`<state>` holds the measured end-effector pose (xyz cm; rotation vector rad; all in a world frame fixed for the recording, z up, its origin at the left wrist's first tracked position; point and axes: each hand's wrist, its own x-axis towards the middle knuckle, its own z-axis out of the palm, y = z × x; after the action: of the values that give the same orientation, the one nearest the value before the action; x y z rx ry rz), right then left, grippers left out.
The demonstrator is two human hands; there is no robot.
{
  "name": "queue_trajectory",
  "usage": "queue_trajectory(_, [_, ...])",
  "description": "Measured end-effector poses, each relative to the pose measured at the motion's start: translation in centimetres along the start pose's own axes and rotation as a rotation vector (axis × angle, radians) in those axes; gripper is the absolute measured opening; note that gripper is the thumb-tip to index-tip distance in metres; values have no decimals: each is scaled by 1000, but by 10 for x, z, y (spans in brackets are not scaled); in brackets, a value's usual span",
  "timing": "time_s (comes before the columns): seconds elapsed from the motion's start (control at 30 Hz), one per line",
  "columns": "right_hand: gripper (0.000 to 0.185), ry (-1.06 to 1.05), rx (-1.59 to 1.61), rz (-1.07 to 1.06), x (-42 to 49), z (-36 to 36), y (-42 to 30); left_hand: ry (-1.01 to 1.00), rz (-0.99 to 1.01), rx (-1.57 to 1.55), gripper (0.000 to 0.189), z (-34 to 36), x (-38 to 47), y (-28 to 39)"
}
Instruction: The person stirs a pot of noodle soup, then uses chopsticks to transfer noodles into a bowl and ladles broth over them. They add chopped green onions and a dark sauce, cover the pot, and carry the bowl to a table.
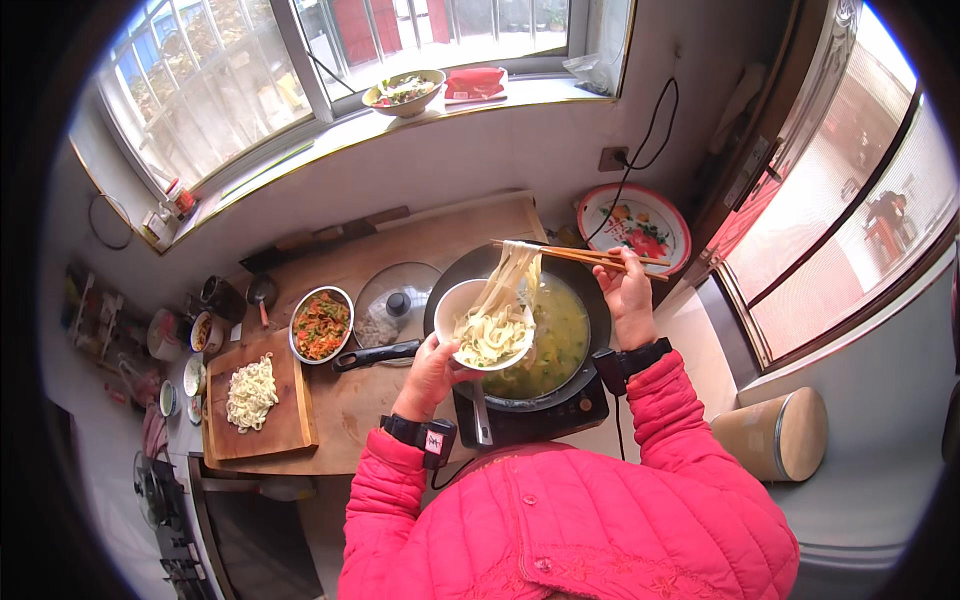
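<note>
My left hand point(433, 373) holds a white bowl point(448, 298) over the left part of a dark wok point(461, 266). Noodles point(491, 336) lie in the bowl, and more noodles hang down into it from wooden chopsticks point(577, 253). The chopsticks are gripped in my right hand point(628, 298), to the right above the wok. Greenish-yellow soup point(561, 330) fills the wok, which stands on a black induction cooker point(585, 411). A metal utensil handle point(481, 416) sticks out of the wok towards me, below the bowl; its other end is hidden.
Left of the wok are a glass lid point(375, 296), a bowl of shredded vegetables point(322, 326) and a cutting board point(296, 390) with noodles. The wok's black handle point(375, 355) juts left. A floral enamel tray point(667, 217) leans at the wall. A power cord point(664, 135) hangs behind.
</note>
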<state>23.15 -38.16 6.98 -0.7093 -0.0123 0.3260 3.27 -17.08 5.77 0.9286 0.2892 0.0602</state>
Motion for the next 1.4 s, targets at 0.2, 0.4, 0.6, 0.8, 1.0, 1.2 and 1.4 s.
queue_trajectory(0.2, [19,-196,12,-161,-19,57,-49,45,-20,8,39,-9,1,-4])
queue_trajectory(0.4, [21,-381,33,-342,-26,119,-92,84,-21,44,37,-15,10,-3])
queue_trajectory(0.6, [22,-491,-15,-414,-37,142,-84,56,6,128,39,-14,22,-8])
queue_trajectory(0.8, [19,-500,-618,-183,-52,80,-45,-24,-19,-7,45,-19,31,-13])
queue_trajectory(1.0, [19,-252,-613,-152,-60,-16,-69,-41,52,23,47,-19,37,-8])
queue_trajectory(1.2, [22,-159,-478,62,-49,-52,-3,-3,75,42,47,-5,31,-5])
queue_trajectory(1.4, [19,81,-78,48,-16,-34,11,-49,48,11,49,7,18,-13])
